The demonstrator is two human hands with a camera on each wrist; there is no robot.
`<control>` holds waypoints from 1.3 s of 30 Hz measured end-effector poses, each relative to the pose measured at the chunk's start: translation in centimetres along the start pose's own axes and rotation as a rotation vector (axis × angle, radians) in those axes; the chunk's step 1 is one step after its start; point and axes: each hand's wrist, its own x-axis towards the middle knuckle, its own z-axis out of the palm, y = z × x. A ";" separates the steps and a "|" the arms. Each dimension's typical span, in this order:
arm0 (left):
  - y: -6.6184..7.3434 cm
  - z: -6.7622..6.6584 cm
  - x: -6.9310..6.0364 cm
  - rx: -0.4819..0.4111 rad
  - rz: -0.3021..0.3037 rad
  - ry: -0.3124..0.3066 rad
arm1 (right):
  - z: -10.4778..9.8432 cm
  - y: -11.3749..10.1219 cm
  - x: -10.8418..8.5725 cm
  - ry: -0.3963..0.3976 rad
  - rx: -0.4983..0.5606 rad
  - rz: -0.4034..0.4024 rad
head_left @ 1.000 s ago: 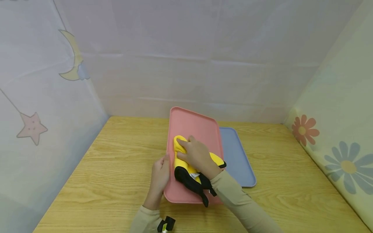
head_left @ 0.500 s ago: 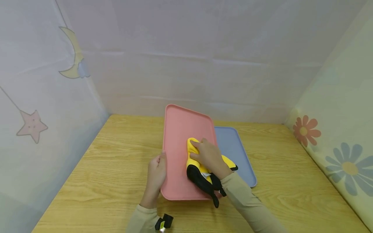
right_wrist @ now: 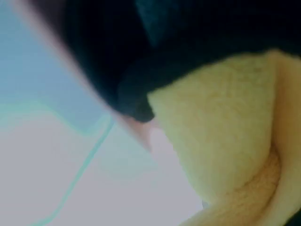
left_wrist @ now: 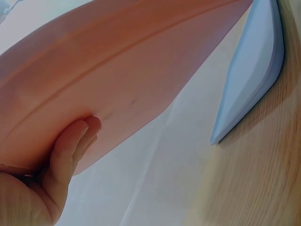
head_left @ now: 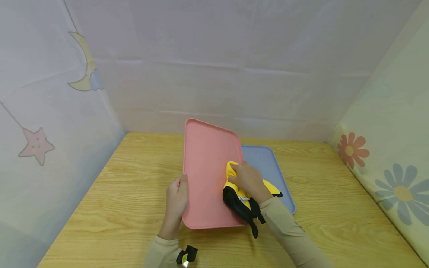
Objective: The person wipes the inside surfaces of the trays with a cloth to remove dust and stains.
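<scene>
My left hand [head_left: 175, 201] grips the left edge of a pink tray [head_left: 207, 156], which is lifted and tilted above the table. Seen from the left wrist, its fingers [left_wrist: 70, 146] press on the tray's underside. A soft yellow-and-black plush toy [head_left: 236, 203] is held in my right hand [head_left: 249, 180], over the tray's right edge, with a black end dangling below. The right wrist view is filled with blurred yellow and black fabric of the toy [right_wrist: 216, 122]. Part of the toy is hidden under the right hand and forearm.
A blue tray [head_left: 264, 158] lies on the wooden table [head_left: 134, 178] at the back right, partly covered by the pink tray and the right arm. Printed fabric walls [head_left: 207, 74] rise behind and at both sides.
My right hand has moved to the right with the plush toy, from the tray's middle to its right edge. The left hand and the pink tray have shifted a little to the left.
</scene>
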 end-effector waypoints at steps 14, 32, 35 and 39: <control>0.1 -0.2 -0.2 0.017 0.028 -0.017 | 0.4 1.7 -0.1 -0.028 -0.004 0.061; 0.2 0.5 -0.6 0.006 0.044 0.008 | 0.5 -0.4 -0.8 0.044 0.064 -0.015; 0.2 0.7 -0.5 0.012 0.056 0.022 | 0.2 -1.2 -0.9 0.061 0.075 -0.030; 0.1 0.8 -0.5 0.008 0.071 0.034 | 0.0 -2.2 -0.8 0.084 0.075 -0.053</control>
